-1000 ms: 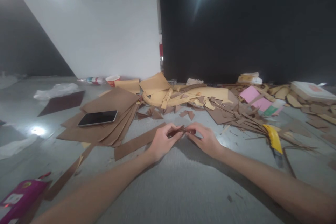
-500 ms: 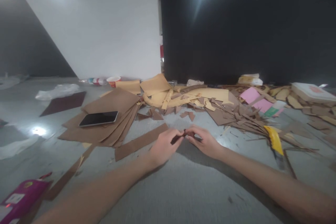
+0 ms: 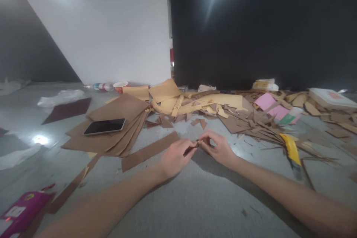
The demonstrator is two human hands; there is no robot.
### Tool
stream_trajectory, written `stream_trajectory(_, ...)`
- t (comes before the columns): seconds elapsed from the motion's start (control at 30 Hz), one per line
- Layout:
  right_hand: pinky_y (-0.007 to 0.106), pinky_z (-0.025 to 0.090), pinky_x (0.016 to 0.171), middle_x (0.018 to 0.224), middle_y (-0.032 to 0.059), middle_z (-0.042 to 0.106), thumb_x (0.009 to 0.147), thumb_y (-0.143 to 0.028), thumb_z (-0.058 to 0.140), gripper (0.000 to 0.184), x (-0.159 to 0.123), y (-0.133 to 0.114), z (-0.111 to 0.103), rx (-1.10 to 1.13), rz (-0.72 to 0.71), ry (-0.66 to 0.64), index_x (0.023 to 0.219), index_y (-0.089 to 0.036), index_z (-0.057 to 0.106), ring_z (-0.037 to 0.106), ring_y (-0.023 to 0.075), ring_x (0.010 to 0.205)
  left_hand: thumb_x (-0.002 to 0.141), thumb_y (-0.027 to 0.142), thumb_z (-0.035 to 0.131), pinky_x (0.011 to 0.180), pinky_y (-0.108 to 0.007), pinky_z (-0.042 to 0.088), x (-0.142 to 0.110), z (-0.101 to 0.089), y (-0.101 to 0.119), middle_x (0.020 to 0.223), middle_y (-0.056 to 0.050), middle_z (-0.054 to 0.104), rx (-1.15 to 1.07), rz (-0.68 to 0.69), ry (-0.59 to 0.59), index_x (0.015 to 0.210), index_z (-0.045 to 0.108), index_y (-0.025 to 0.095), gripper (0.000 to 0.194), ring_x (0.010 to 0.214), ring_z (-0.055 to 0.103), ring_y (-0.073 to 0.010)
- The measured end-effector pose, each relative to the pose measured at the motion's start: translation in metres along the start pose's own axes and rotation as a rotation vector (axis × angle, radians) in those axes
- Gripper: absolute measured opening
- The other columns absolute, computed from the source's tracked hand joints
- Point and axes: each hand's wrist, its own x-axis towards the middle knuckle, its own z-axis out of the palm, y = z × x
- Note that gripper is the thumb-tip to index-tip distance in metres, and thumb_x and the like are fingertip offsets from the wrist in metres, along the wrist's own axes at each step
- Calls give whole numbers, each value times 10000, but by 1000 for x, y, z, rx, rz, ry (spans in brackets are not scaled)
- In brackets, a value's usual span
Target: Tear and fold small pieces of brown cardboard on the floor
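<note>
My left hand (image 3: pixel 178 156) and my right hand (image 3: pixel 217 148) meet fingertip to fingertip above the grey table. Between them is a small dark brown piece (image 3: pixel 197 143), mostly covered by the fingers; it looks like the brown sheet material lying around. Both hands are closed in a pinch on it, thumbs against forefingers. Just left of my left hand lies a brown strip (image 3: pixel 150 151), flat on the table and apart from the fingers. Small brown triangular scraps (image 3: pixel 199 122) lie beyond the hands.
A phone (image 3: pixel 104 126) rests on stacked brown sheets (image 3: pixel 80 142) at the left. A yellow utility knife (image 3: pixel 291 148) lies right, beside a heap of offcuts (image 3: pixel 251 126). A purple packet (image 3: pixel 23 208) sits at the near left. A paper cup (image 3: pixel 121 87) stands at the back.
My right hand's fingers have shifted slightly and now show a wider gap behind the pinch. My left hand has moved a little to the right. Things on the table stay put.
</note>
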Motion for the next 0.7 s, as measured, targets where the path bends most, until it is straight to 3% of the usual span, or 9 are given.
stream_trajectory(0.23, 272, 474, 607, 755, 26, 629, 1058, -384, 573, 260, -2, 1, -1, 0, -44, 1, 906, -213, 696, 596, 162, 683, 1041, 283, 598, 889, -305, 516, 1, 0, 3, 1084, -46, 768, -15, -22, 13, 1043, 682, 231, 99, 1008, 727, -198)
stream_trajectory(0.43, 285, 507, 616, 799, 49, 692, 1058, -380, 580, 222, -6, 4, 1, -7, -84, -51, 1031, -218, 729, 631, 175, 705, 1045, 311, 589, 876, -308, 523, 0, -2, 2, 1067, -62, 768, -32, -42, 0, 1038, 690, 225, 133, 989, 723, -201)
stream_trajectory(0.7, 302, 471, 618, 721, 29, 614, 1071, -326, 551, 239, -8, 6, 2, -80, -199, -13, 912, -218, 693, 564, 172, 664, 1049, 303, 581, 897, -309, 527, 1, 0, 3, 1080, -54, 768, -32, -12, 18, 1028, 678, 229, 123, 1005, 729, -199)
